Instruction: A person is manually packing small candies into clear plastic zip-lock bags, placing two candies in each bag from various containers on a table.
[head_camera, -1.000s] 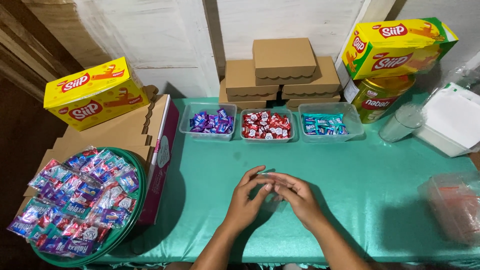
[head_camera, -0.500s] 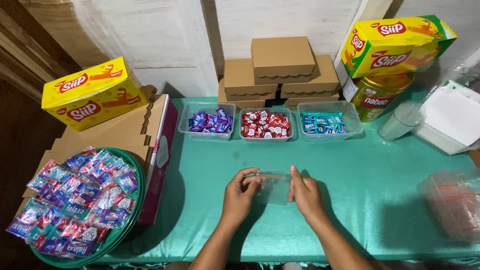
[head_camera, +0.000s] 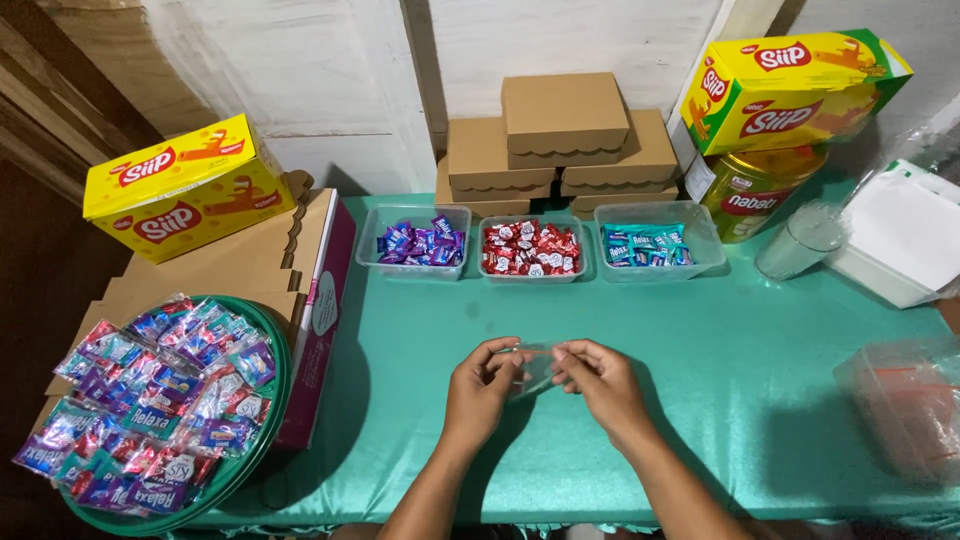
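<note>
both hands, left hand (head_camera: 482, 385) and right hand (head_camera: 597, 380), pinching a small clear bag (head_camera: 532, 368) above the desk (head_camera: 760, 400); mouth being opened, sweets needed next.

A surface (head_camera: 700, 330) draped in smooth teal cloth carries everything. Along its back edge stand three clear plastic tubs: one of purple-wrapped sweets (head_camera: 414, 241), one of red-wrapped sweets (head_camera: 530, 248), one of blue-wrapped sweets (head_camera: 652, 243). Behind them sit stacked brown cardboard boxes (head_camera: 560, 140). To the right are a gold-lidded jar (head_camera: 752, 190), a clear glass (head_camera: 800, 242), a white container (head_camera: 900, 240) and a clear plastic bag stack (head_camera: 900, 400). At the left lie flat cardboard sheets (head_camera: 200, 280) and a green tray (head_camera: 262, 400) of filled sweet packets.
</note>
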